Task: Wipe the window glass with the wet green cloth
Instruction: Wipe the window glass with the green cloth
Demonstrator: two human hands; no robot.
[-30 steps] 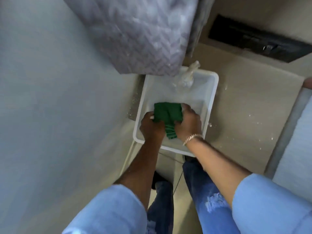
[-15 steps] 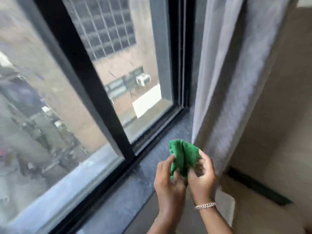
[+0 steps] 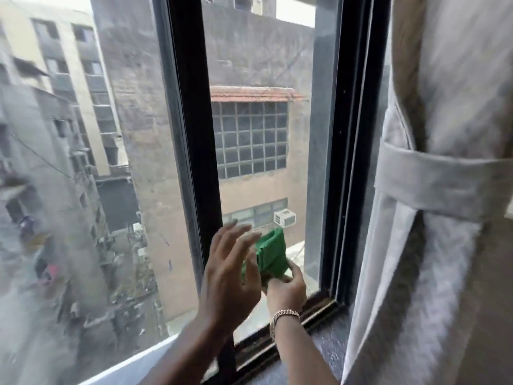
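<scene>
The folded green cloth (image 3: 271, 255) is held up in front of the lower part of the right window pane (image 3: 261, 151). My right hand (image 3: 286, 287) grips the cloth from below, a bracelet on its wrist. My left hand (image 3: 229, 276) is beside the cloth on its left, fingers spread and open; whether its palm touches the cloth I cannot tell. Whether the cloth touches the glass is unclear. A thick black frame bar (image 3: 191, 151) divides this pane from the larger left pane (image 3: 83, 176).
A grey curtain (image 3: 438, 218) tied with a band hangs at the right, close to the black window frame (image 3: 352, 162). A dark speckled sill (image 3: 327, 345) runs below the glass. Buildings show outside.
One second ago both hands squeezed the cloth over a white tub on the floor. They have since risen past the sill to the right pane, and my left hand has opened.
</scene>
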